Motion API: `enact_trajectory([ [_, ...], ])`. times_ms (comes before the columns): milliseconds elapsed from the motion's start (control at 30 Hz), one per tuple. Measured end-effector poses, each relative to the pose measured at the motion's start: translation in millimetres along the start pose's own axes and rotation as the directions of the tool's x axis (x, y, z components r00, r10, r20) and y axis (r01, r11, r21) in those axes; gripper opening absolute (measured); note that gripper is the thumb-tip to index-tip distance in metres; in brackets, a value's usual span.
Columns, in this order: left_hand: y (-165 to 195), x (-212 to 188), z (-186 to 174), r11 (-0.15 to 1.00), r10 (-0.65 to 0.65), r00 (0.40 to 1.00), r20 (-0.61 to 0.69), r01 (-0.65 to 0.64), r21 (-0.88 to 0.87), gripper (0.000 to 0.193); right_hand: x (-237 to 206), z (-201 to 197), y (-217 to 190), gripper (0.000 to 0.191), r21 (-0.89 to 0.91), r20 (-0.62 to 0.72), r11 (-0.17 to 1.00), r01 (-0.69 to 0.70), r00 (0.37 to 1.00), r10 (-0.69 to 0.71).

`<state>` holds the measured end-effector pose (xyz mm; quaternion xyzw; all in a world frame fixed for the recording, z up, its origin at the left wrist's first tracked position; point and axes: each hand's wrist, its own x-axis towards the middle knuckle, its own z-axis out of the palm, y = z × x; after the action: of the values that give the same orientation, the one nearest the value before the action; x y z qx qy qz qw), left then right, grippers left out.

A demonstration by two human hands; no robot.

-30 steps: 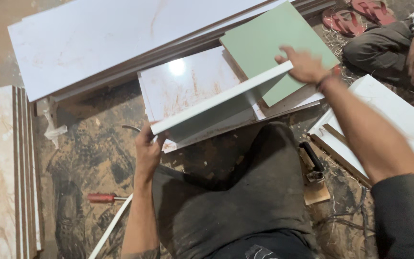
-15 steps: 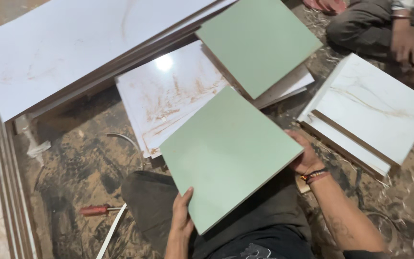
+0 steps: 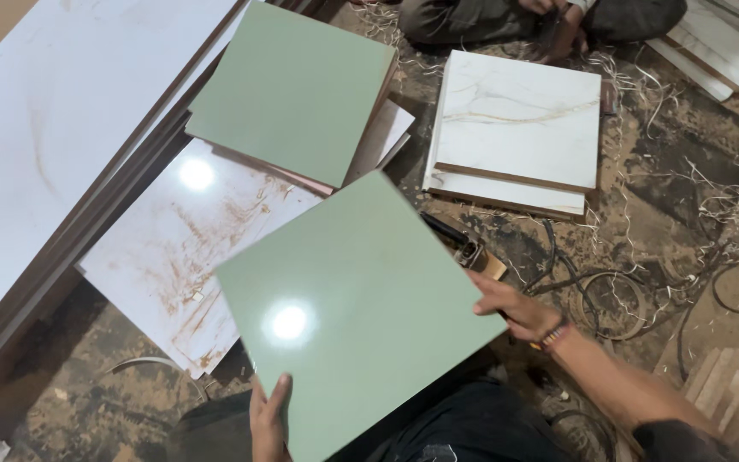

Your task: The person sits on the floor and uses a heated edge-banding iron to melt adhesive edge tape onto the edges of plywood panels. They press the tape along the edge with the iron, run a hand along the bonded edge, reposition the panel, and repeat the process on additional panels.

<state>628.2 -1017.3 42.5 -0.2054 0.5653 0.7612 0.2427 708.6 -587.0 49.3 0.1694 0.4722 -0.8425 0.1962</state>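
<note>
I hold a square pale green laminated board (image 3: pixel 352 308) flat over my lap, glossy face up. My left hand (image 3: pixel 268 419) grips its near edge, thumb on top. My right hand (image 3: pixel 511 306) holds its right edge; a beaded band sits on that wrist. A second green board (image 3: pixel 292 90) lies on a stack beyond it. Below that lies a white marble-patterned panel (image 3: pixel 173 248) smeared with brown dust.
Long white boards (image 3: pixel 62 120) lie stacked at the left. A stack of white marble-look panels (image 3: pixel 519 128) sits at the right on a floor strewn with wood shavings and cables (image 3: pixel 609 291). Another person (image 3: pixel 549 17) sits at the top. A small tool (image 3: pixel 464 248) lies beside my board.
The board was on edge a second ago; it has been turned green face up and now lies flat. My right hand has moved from its far edge to its right edge. The view swung right.
</note>
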Motion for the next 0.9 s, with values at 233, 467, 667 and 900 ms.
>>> enact_trajectory([
  [233,36,43,95,0.983,-0.019,0.946,0.322,0.076,-0.166,0.081,-61,-19,21,0.082,0.206,-0.436,0.91,0.361,0.866,-0.245],
  [467,16,42,85,0.996,-0.077,0.963,0.257,0.088,-0.03,0.064,-16,-57,-19,0.053,0.155,-0.786,0.752,0.641,0.542,-0.299],
  [667,-6,48,42,0.992,-0.122,0.984,0.127,0.124,-0.002,0.054,69,-87,-61,0.057,0.246,-0.767,0.669,0.702,0.563,-0.308],
  [900,-23,61,44,0.978,-0.208,0.97,0.124,0.205,0.038,0.043,104,-109,-83,0.057,0.022,-0.701,0.968,-0.25,0.687,0.193],
])
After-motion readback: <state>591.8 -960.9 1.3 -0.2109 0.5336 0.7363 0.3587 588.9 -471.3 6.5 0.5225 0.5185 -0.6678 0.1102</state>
